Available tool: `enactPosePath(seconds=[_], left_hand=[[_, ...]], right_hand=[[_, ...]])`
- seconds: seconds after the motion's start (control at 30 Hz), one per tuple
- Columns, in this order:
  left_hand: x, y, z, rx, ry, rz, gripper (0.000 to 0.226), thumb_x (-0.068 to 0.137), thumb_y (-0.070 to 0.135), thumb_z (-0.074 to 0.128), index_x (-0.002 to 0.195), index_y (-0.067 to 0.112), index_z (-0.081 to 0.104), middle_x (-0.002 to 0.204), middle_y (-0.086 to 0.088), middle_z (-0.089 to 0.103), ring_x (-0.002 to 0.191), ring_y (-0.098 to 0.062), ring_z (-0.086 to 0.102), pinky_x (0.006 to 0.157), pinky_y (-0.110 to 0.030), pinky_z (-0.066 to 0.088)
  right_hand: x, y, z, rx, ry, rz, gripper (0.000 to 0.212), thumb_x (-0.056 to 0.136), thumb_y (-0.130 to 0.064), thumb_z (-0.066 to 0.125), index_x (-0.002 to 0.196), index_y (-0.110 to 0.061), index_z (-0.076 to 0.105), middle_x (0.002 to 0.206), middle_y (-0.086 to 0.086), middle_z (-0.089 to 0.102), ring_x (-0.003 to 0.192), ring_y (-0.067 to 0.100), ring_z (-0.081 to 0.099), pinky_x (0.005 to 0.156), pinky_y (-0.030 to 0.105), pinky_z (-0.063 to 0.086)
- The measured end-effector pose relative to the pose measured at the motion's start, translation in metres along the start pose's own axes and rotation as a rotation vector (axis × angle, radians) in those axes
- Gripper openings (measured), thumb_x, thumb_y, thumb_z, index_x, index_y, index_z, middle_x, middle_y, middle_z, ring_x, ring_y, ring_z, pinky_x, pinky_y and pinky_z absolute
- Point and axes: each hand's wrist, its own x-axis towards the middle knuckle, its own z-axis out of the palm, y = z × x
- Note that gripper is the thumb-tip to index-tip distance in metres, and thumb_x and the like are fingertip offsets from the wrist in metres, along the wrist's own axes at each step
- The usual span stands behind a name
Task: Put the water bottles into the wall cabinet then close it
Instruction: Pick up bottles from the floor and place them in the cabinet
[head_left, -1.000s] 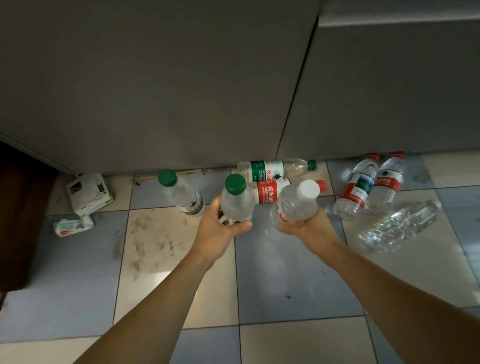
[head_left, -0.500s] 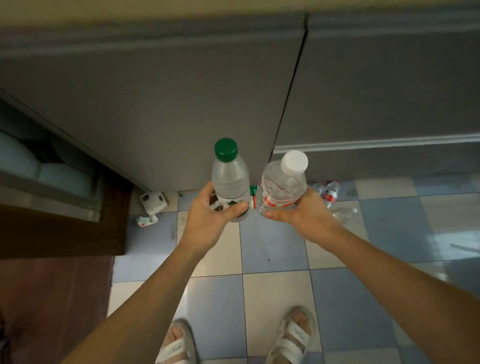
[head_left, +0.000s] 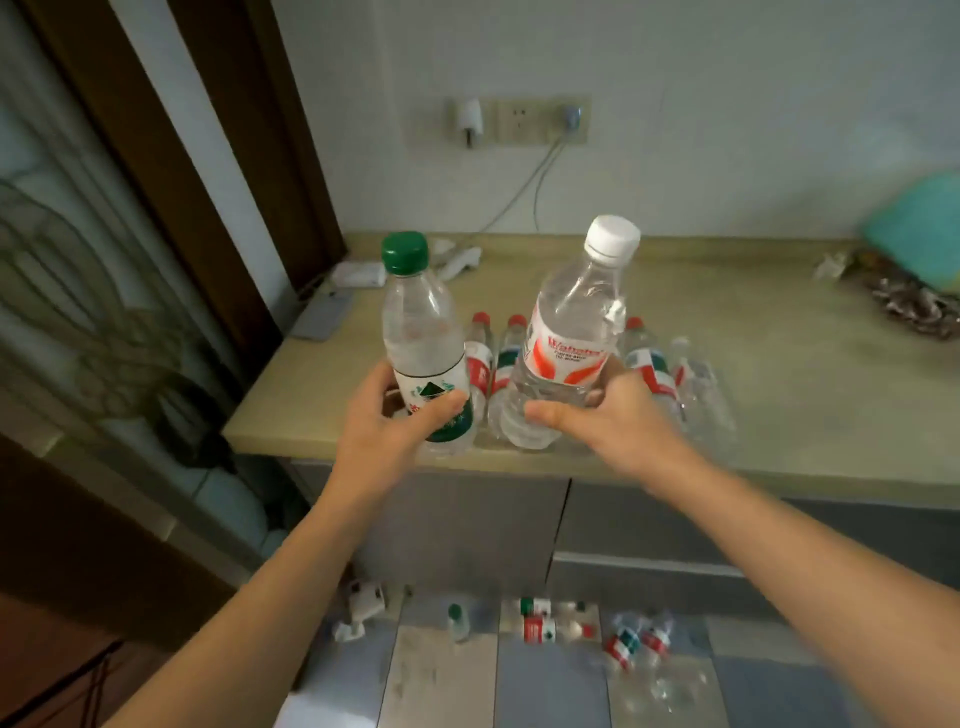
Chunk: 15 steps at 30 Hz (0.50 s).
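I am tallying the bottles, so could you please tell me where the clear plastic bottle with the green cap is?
In the head view the clear green-capped plastic bottle is left of centre, gripped upright by the left hand above the counter's front edge.

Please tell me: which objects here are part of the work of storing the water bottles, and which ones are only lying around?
Part of the job:
- green-capped bottle, held in the left hand
- white-capped bottle, held in the right hand
- red-capped bottles standing on the countertop
- bottles on the floor

Just lying about:
- phone
- wall socket
- teal cloth
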Motion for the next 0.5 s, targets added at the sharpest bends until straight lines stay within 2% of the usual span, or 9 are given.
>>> enactPosePath(seconds=[0.07, 0.17, 0.27, 0.3, 0.37, 0.43, 0.5], left_hand=[[0.024, 0.051, -0.007, -0.013, 0.054, 0.071, 0.055, 0.068, 0.050, 0.083, 0.119, 0.034, 0.066, 0.112, 0.010, 0.075, 0.104, -0.011, 0.071, 0.086, -0.033, 0.058], [0.060, 0.121, -0.022, -0.018, 0.087, 0.145, 0.058, 0.072, 0.056, 0.080, 0.123, 0.033, 0.065, 0.114, 0.009, 0.074, 0.106, -0.012, 0.071, 0.091, -0.042, 0.058], [0.103, 0.183, -0.044, -0.025, 0.089, 0.236, 0.048, 0.078, 0.054, 0.078, 0.119, 0.033, 0.066, 0.113, 0.007, 0.075, 0.105, -0.015, 0.072, 0.094, -0.049, 0.057], [0.118, 0.203, -0.052, -0.028, 0.095, 0.259, 0.050, 0.078, 0.056, 0.078, 0.119, 0.032, 0.066, 0.112, 0.006, 0.075, 0.104, -0.016, 0.072, 0.094, -0.051, 0.057], [0.151, 0.241, -0.068, -0.049, 0.124, 0.289, 0.062, 0.070, 0.061, 0.080, 0.121, 0.029, 0.066, 0.111, 0.007, 0.076, 0.102, -0.016, 0.073, 0.092, -0.051, 0.058], [0.188, 0.277, -0.084, -0.086, 0.139, 0.321, 0.064, 0.067, 0.061, 0.085, 0.119, 0.028, 0.067, 0.108, 0.007, 0.077, 0.099, -0.015, 0.074, 0.090, -0.050, 0.059], [0.226, 0.309, -0.098, -0.111, 0.126, 0.351, 0.058, 0.068, 0.057, 0.084, 0.117, 0.030, 0.069, 0.107, 0.008, 0.077, 0.099, -0.016, 0.075, 0.089, -0.050, 0.060]], right_hand=[[0.019, -0.052, -0.016, -0.003, 0.008, -0.067, 0.047, 0.077, -0.034, 0.089, 0.117, -0.030, 0.066, 0.097, -0.019, 0.078, 0.089, -0.005, 0.071, 0.071, 0.005, 0.051], [0.048, -0.126, -0.031, 0.014, 0.033, -0.154, 0.053, 0.077, -0.029, 0.088, 0.124, -0.019, 0.066, 0.100, -0.016, 0.078, 0.091, -0.006, 0.071, 0.073, 0.006, 0.052], [0.076, -0.191, -0.038, -0.011, 0.060, -0.229, 0.036, 0.079, -0.032, 0.086, 0.111, -0.030, 0.069, 0.101, -0.016, 0.078, 0.093, 0.000, 0.073, 0.085, 0.022, 0.056], [0.086, -0.210, -0.039, -0.017, 0.069, -0.256, 0.030, 0.081, -0.033, 0.085, 0.107, -0.031, 0.070, 0.100, -0.016, 0.079, 0.092, 0.002, 0.074, 0.087, 0.027, 0.056], [0.109, -0.247, -0.041, -0.016, 0.098, -0.313, 0.029, 0.084, -0.033, 0.083, 0.109, -0.027, 0.069, 0.099, -0.011, 0.080, 0.092, 0.007, 0.075, 0.087, 0.034, 0.059], [0.136, -0.282, -0.042, 0.002, 0.133, -0.356, 0.032, 0.086, -0.032, 0.082, 0.113, -0.024, 0.067, 0.099, -0.006, 0.080, 0.092, 0.013, 0.077, 0.082, 0.039, 0.063], [0.164, -0.318, -0.044, 0.013, 0.170, -0.400, 0.028, 0.087, -0.033, 0.081, 0.110, -0.026, 0.067, 0.095, -0.009, 0.080, 0.087, 0.011, 0.077, 0.069, 0.030, 0.064]])
